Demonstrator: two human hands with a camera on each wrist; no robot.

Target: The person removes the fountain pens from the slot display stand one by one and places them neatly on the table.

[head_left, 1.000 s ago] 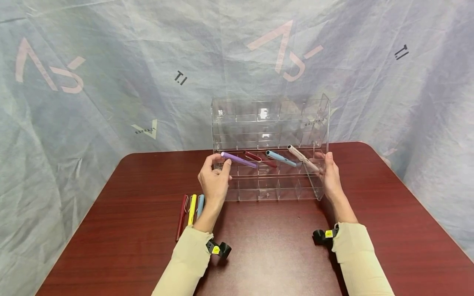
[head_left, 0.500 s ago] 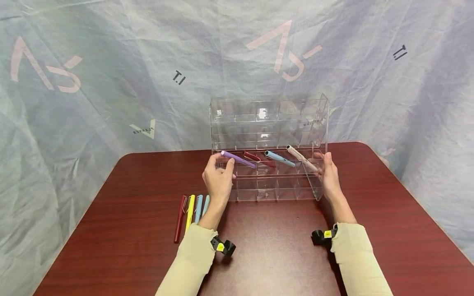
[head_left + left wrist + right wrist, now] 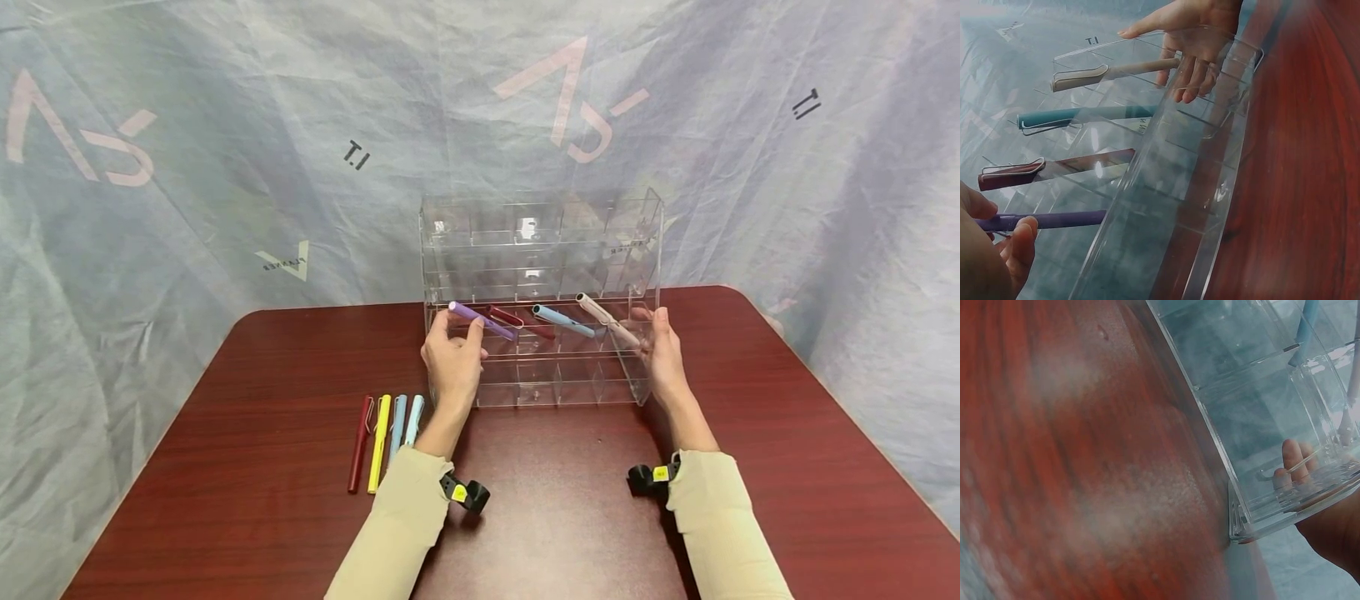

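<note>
The left hand (image 3: 453, 364) pinches the purple pen (image 3: 497, 329), slanting right from it at the clear rack (image 3: 536, 371). The right hand (image 3: 666, 354) touches the rack with loose fingers. Letting go too soon might make the pen slip.

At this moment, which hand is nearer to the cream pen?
Right. The right hand holds the right end of the clear rack, near the cream pen. The left hand is farther, at the left end, pinching the purple pen.
</note>
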